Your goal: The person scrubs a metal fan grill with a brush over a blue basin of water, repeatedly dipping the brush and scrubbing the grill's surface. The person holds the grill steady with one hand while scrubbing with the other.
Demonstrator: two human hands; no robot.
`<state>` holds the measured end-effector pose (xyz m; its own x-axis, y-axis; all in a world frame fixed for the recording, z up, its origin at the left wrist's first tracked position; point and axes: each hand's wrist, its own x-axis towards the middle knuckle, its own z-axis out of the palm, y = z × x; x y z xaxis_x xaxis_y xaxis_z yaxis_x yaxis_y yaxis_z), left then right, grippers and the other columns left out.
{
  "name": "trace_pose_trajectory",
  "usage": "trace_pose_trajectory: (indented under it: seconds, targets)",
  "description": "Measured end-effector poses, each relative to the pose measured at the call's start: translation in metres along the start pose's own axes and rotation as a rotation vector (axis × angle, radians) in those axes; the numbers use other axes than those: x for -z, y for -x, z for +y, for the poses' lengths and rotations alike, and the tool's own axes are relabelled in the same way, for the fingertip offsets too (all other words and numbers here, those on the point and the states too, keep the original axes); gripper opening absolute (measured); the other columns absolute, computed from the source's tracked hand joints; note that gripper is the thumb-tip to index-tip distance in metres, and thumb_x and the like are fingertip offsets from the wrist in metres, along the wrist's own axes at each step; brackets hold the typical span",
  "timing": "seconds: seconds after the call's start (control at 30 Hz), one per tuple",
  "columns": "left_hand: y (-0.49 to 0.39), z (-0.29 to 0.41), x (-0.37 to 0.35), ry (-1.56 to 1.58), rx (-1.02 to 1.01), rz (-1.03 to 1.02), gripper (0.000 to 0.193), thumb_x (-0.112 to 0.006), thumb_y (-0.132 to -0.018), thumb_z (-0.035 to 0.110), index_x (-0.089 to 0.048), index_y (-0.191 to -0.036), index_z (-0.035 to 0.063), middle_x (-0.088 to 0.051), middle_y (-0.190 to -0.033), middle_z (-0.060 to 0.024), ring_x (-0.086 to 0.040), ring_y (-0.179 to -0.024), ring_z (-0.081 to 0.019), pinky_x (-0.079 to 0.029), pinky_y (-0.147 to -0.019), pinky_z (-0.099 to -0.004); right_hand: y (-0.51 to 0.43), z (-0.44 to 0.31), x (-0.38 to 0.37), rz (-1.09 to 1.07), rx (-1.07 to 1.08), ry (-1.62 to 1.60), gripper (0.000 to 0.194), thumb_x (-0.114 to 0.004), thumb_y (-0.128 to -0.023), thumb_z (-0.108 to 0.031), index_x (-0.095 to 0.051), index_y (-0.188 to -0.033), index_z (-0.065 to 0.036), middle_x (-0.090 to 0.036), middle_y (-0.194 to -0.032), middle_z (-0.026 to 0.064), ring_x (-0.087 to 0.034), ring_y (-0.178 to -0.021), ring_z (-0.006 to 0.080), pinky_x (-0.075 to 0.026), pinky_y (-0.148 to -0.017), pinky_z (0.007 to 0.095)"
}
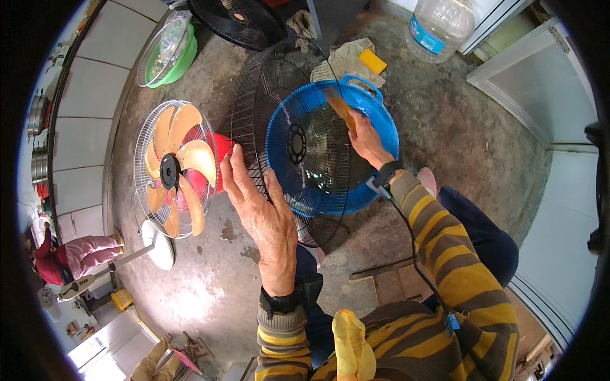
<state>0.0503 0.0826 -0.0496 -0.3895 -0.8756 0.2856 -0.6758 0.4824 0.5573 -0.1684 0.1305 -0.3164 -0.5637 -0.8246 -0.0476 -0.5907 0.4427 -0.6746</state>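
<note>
My left hand [267,224] holds the rim of a black wire fan grille [296,144], thumb and fingers around its edge. The grille stands tilted over a blue plastic basin [391,138] with water in it. In my right hand [368,142] is a brown brush-like tool [340,108], blurred, its far end near the grille wires; whether it touches them I cannot tell. To the left stands a pedestal fan with orange blades [198,159], its front uncovered and a pale wire guard [143,143] behind the blades.
Beyond the basin lie a rag [340,62] and a yellow block [372,61]. A clear water jug [441,31] stands at the upper right, a green basin [178,64] at the upper left. Another black fan grille [238,24] lies beyond. Two other people [83,257] are at the left and bottom.
</note>
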Motion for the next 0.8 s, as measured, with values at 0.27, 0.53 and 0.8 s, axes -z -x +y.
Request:
trace_pose_trajectory:
  seconds: [0.27,0.53,0.8]
  targets:
    - [0.0,-0.003,-0.002,0.023,-0.022,0.008,0.055,-0.054,-0.098,0.009,-0.034,-0.149,0.0053,-0.03,-0.149,-0.0259,-0.034,-0.138,-0.0425,-0.031,-0.113,-0.0493,0.036,0.01,-0.069,-0.2,-0.08,0.127,0.078,-0.055,-0.096,-0.016,-0.007,-0.158,-0.011,-0.052,-0.113,0.0293,-0.062,-0.082,0.0468,-0.055,-0.065,0.0531]
    - [0.003,-0.001,0.0,-0.002,-0.007,-0.009,0.056,-0.055,-0.099,0.01,-0.033,-0.15,0.0072,-0.029,-0.15,-0.025,-0.034,-0.139,-0.0421,-0.032,-0.113,-0.0493,0.077,0.017,-0.021,-0.402,-0.022,0.295,0.067,-0.051,-0.096,-0.011,-0.019,-0.155,-0.008,-0.053,-0.11,0.0305,-0.063,-0.083,0.0428,-0.055,-0.066,0.0514]
    - [0.001,-0.002,0.0,-0.034,-0.003,-0.013,0.054,-0.054,-0.099,0.011,-0.034,-0.149,0.0074,-0.029,-0.15,-0.0249,-0.034,-0.139,-0.0421,-0.034,-0.112,-0.0499,0.019,0.014,-0.009,-0.01,-0.042,0.424,0.073,-0.054,-0.092,-0.006,-0.02,-0.156,-0.012,-0.053,-0.11,0.0271,-0.061,-0.088,0.0452,-0.053,-0.072,0.0504]
